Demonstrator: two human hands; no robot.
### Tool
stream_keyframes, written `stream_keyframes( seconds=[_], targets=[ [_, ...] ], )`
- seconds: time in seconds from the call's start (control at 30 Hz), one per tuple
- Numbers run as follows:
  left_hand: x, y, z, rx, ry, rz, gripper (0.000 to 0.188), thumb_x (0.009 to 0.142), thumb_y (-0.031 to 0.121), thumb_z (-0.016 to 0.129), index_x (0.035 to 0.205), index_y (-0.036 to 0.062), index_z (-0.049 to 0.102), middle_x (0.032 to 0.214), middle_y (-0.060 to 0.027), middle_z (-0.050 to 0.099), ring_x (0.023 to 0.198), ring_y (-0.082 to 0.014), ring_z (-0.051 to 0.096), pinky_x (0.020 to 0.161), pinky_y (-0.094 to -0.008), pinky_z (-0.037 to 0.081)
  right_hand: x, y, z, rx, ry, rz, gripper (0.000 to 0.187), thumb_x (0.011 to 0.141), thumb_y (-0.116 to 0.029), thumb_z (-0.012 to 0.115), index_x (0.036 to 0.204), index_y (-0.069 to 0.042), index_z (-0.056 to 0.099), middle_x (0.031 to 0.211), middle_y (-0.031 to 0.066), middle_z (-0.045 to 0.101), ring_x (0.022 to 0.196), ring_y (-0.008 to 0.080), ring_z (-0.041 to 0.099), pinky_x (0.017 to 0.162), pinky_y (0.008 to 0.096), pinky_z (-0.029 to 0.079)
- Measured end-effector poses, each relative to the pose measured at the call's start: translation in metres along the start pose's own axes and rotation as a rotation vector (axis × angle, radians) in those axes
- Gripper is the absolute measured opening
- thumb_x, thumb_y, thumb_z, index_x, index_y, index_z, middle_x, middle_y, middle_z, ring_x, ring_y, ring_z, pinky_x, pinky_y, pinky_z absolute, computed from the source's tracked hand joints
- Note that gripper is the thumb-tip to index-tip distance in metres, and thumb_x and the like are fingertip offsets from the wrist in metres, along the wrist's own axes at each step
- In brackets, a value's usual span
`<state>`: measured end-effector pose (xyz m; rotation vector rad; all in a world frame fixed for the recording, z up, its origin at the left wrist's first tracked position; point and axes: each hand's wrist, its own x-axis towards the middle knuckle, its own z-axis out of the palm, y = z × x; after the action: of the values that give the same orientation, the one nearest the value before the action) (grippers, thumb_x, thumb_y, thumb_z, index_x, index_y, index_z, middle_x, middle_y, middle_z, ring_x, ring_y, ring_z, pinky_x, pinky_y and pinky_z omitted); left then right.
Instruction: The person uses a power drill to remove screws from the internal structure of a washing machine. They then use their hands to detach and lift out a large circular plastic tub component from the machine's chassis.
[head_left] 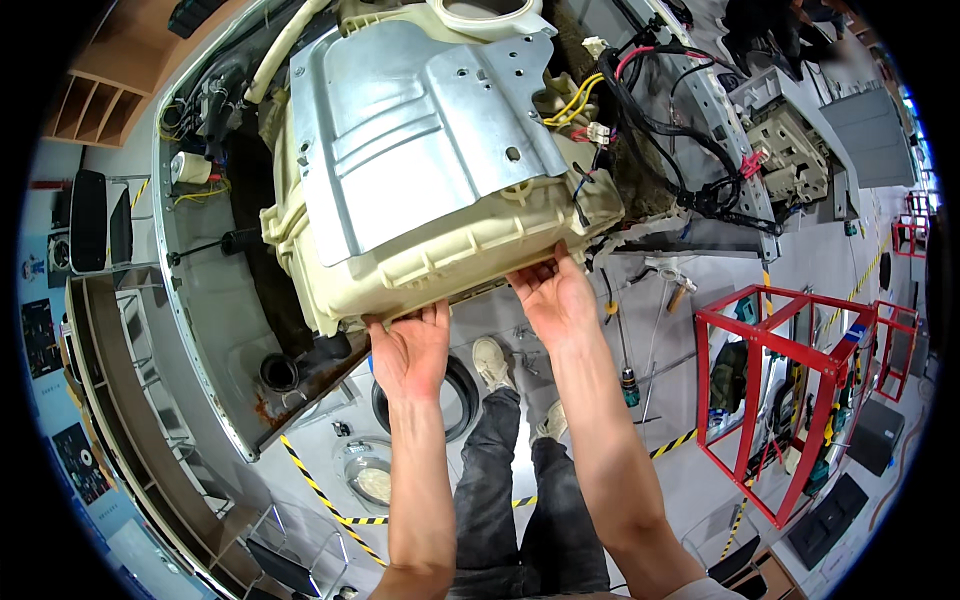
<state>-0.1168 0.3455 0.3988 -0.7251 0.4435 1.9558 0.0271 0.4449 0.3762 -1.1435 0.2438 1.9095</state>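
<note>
A big cream plastic tub housing [470, 262], apparently from a washing machine, sits tilted in an open metal cabinet [205, 300]. A bent silver sheet-metal plate [400, 120] covers much of its upper face. My left hand [412, 350] holds the housing's near lower edge from beneath, palm up, fingertips hidden under it. Farther right along the same edge, my right hand [553, 295] grips it likewise, thumb against the front side. Yellow wires with a white connector [598, 133] hang at the housing's right side. A thick black cable bundle [690, 180] loops over the cabinet's right wall.
On the floor below lie a black rubber ring [465, 400], a round glass door [368, 475], a screwdriver [629, 385] and a hammer [682, 293]. At right stands a red metal frame cart [740, 400] holding tools. Yellow-black tape [310, 490] marks the floor around my feet.
</note>
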Motion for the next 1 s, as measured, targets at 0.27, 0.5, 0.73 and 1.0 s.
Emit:
stream_keyframes(
  seconds=[0.27, 0.5, 0.73, 1.0],
  targets=[
    [-0.003, 0.002, -0.003, 0.084, 0.065, 0.046, 0.050, 0.103, 0.042, 0.039, 0.140, 0.0090, 0.044, 0.146, -0.0095, 0.043, 0.137, -0.0293, 0.037, 0.116, -0.0497, 0.029, -0.007, 0.005, -0.006, 0.016, -0.008, -0.064, 0.029, 0.104, -0.029, 0.044, 0.116, -0.005, 0.055, 0.108, 0.0068, 0.059, 0.098, 0.0197, 0.060, 0.085, 0.0384, 0.055],
    [-0.022, 0.005, -0.013, 0.103, 0.110, 0.034, 0.053, 0.102, 0.045, 0.042, 0.135, 0.0047, 0.048, 0.141, -0.0120, 0.048, 0.131, -0.0287, 0.044, 0.110, -0.0489, 0.038, -0.028, 0.011, -0.028, 0.072, -0.059, 0.011, 0.025, 0.103, -0.028, 0.044, 0.112, -0.010, 0.058, 0.098, 0.0000, 0.062, 0.094, 0.0156, 0.061, 0.082, 0.0355, 0.054],
    [-0.046, 0.003, -0.028, 0.084, 0.175, -0.008, 0.048, 0.101, 0.041, 0.047, 0.133, 0.0054, 0.050, 0.135, -0.0096, 0.054, 0.125, -0.0260, 0.050, 0.106, -0.0467, 0.041, -0.040, 0.016, -0.051, 0.112, -0.072, 0.033, 0.028, 0.103, -0.033, 0.044, 0.111, -0.012, 0.059, 0.098, -0.0017, 0.064, 0.095, 0.0145, 0.062, 0.084, 0.0357, 0.055],
    [-0.040, 0.013, -0.040, 0.182, 0.207, 0.024, 0.042, 0.101, 0.037, 0.046, 0.128, 0.0065, 0.054, 0.132, -0.0083, 0.057, 0.122, -0.0262, 0.054, 0.103, -0.0480, 0.045, -0.020, -0.003, -0.049, 0.319, -0.049, 0.008, 0.035, 0.099, -0.035, 0.049, 0.123, -0.011, 0.058, 0.118, 0.0011, 0.065, 0.104, 0.0163, 0.063, 0.085, 0.0333, 0.055]
  ],
)
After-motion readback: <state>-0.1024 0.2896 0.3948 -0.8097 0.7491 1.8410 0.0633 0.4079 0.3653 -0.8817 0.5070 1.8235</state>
